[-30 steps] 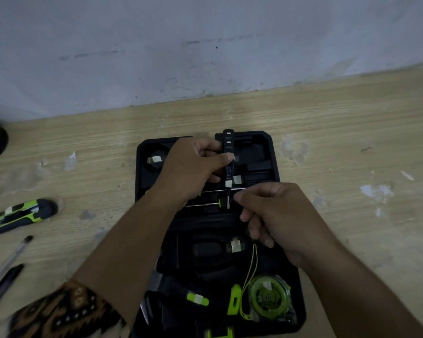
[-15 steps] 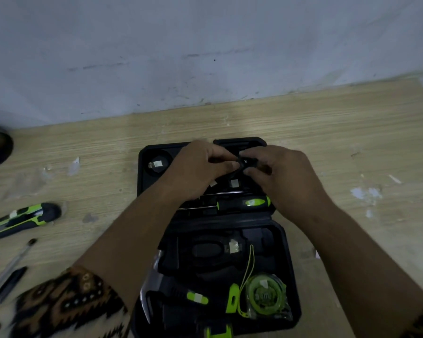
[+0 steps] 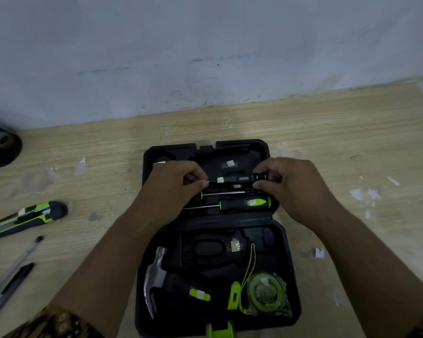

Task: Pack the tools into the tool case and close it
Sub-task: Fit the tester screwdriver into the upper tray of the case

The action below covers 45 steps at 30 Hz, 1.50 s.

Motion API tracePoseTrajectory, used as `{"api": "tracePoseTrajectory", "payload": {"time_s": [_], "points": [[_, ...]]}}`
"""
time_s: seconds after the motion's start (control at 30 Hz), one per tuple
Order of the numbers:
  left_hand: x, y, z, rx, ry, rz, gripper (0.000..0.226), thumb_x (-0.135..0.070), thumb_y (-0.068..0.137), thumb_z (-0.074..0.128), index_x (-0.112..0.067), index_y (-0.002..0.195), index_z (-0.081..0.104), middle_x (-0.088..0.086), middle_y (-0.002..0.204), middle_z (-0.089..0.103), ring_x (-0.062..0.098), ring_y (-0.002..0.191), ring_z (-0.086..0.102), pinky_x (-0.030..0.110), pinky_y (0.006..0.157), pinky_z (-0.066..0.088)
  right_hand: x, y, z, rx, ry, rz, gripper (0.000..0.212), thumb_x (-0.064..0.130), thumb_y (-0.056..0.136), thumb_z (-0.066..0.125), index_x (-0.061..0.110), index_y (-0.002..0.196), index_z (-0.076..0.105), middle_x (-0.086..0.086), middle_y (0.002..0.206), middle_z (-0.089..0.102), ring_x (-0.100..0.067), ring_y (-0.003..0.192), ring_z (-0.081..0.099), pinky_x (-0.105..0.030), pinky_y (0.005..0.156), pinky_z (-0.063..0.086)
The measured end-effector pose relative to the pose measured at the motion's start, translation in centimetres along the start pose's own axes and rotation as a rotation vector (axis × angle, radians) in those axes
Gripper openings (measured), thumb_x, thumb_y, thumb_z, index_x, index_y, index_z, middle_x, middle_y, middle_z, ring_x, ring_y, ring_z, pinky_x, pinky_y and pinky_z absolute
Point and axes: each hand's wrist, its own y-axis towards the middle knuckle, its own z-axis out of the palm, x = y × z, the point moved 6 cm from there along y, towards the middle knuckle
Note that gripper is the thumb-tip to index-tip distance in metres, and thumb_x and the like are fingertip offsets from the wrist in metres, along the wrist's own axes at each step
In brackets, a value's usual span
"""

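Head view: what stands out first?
The left hand and right hand pinch a slim black tool by its ends over the far half of the open tool case. A green tape measure and a hammer lie in its near half; a utility knife lies outside, leftward.

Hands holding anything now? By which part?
Yes, one black tester pen, crosswise over the case: left hand pinches its tip end, right hand pinches its butt end.

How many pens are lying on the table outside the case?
2. A clear pen lies at the table's left edge, nearer than the utility knife; a black pen lies just beside it. Both run out of view, so more may be hidden there.
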Motion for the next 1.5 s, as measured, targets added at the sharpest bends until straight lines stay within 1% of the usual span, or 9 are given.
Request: {"api": "tracePoseTrajectory", "payload": {"time_s": [0.2, 0.47, 0.57, 0.77, 0.87, 1.0, 1.2, 1.33, 1.5], "points": [[0.2, -0.3, 0.1, -0.068, 0.181, 0.021, 0.005, -0.028, 0.088, 0.068, -0.028, 0.083, 0.070, -0.015, 0.079, 0.058, -0.002, 0.068, 0.050, 0.010, 0.061, 0.033, -0.1, 0.1, 0.3, 0.011, 0.005, 0.011, 0.024, 0.019, 0.078, 0.079, 0.021, 0.101, 0.073, 0.010, 0.068, 0.056, -0.003, 0.062, 0.053, -0.017, 0.059, 0.040], [0.3, 0.2, 0.3, -0.082, 0.244, -0.011, 0.006, -0.031, 0.086, 0.068, -0.028, 0.081, 0.071, -0.012, 0.083, 0.062, 0.002, 0.072, 0.054, 0.023, 0.066, 0.042, -0.4, 0.1, 0.1, 0.013, 0.101, 0.096, 0.019, 0.024, 0.078, 0.080, 0.023, 0.097, 0.077, 0.009, 0.073, 0.065, 0.001, 0.061, 0.059, -0.003, 0.058, 0.043], [0.3, 0.4, 0.2, -0.067, 0.248, -0.056, 0.010, -0.034, 0.086, 0.069, -0.027, 0.079, 0.072, -0.012, 0.081, 0.065, 0.005, 0.074, 0.059, 0.029, 0.071, 0.051, -0.6, 0.2, -0.2, -0.012, 0.178, 0.168, 0.008, 0.024, 0.078, 0.080, 0.020, 0.083, 0.076, 0.006, 0.067, 0.068, 0.004, 0.050, 0.057, -0.006, 0.051, 0.043], [-0.8, 1.4, 0.3, -0.018, 0.276, -0.153, 0.032, -0.051, 0.078, 0.073, -0.021, 0.069, 0.069, -0.007, 0.072, 0.065, 0.009, 0.070, 0.061, 0.029, 0.066, 0.052, -1.6, 0.6, 0.1, 0.019, 0.398, 0.392, 0.013, 0.014, 0.071, 0.085, 0.009, 0.074, 0.073, -0.001, 0.058, 0.063, 0.000, 0.034, 0.046, -0.013, 0.036, 0.035], [-1.0, 2.4, 0.4, 0.035, 0.323, -0.219, 0.041, -0.055, 0.071, 0.077, -0.017, 0.059, 0.066, -0.002, 0.066, 0.065, 0.015, 0.068, 0.063, 0.029, 0.062, 0.049, -1.7, 0.8, 0.2, 0.075, 0.495, 0.490, 0.016, 0.009, 0.069, 0.085, 0.003, 0.074, 0.071, -0.004, 0.054, 0.059, -0.006, 0.033, 0.044, -0.017, 0.035, 0.035], [-0.4, 3.8, 0.5, 0.161, 0.351, -0.307, 0.052, -0.059, 0.062, 0.081, -0.009, 0.068, 0.067, 0.001, 0.065, 0.062, 0.017, 0.064, 0.060, 0.030, 0.062, 0.050, -2.1, 1.0, 0.4, 0.153, 0.546, 0.623, 0.020, 0.010, 0.068, 0.086, 0.004, 0.075, 0.068, -0.007, 0.055, 0.054, -0.014, 0.039, 0.044, -0.020, 0.038, 0.037], [-0.6, 4.5, 0.9, 0.178, 0.346, -0.275, 0.054, -0.057, 0.059, 0.084, -0.008, 0.079, 0.069, 0.004, 0.078, 0.067, 0.021, 0.075, 0.065, 0.039, 0.074, 0.057, -1.8, 1.0, 0.5, 0.154, 0.493, 0.636, 0.034, 0.011, 0.073, 0.084, 0.008, 0.069, 0.050, -0.006, 0.060, 0.059, -0.012, 0.040, 0.058, -0.024, 0.042, 0.052], [-0.5, 4.4, 1.0, 0.162, 0.347, -0.269, 0.051, -0.056, 0.061, 0.084, -0.009, 0.076, 0.068, 0.003, 0.079, 0.067, 0.020, 0.078, 0.064, 0.040, 0.077, 0.057, -1.6, 0.7, 0.5, 0.159, 0.502, 0.621, 0.037, 0.011, 0.075, 0.082, 0.009, 0.067, 0.046, -0.010, 0.072, 0.064, -0.022, 0.061, 0.069, -0.039, 0.058, 0.062], [-0.8, 3.9, 1.0, 0.132, 0.314, -0.262, 0.047, -0.051, 0.065, 0.083, -0.007, 0.076, 0.071, 0.004, 0.082, 0.070, 0.020, 0.079, 0.066, 0.039, 0.077, 0.057, -1.4, 0.4, 0.4, 0.119, 0.465, 0.604, 0.035, 0.016, 0.076, 0.082, 0.009, 0.071, 0.048, -0.006, 0.067, 0.060, -0.016, 0.050, 0.065, -0.032, 0.052, 0.060]]}}
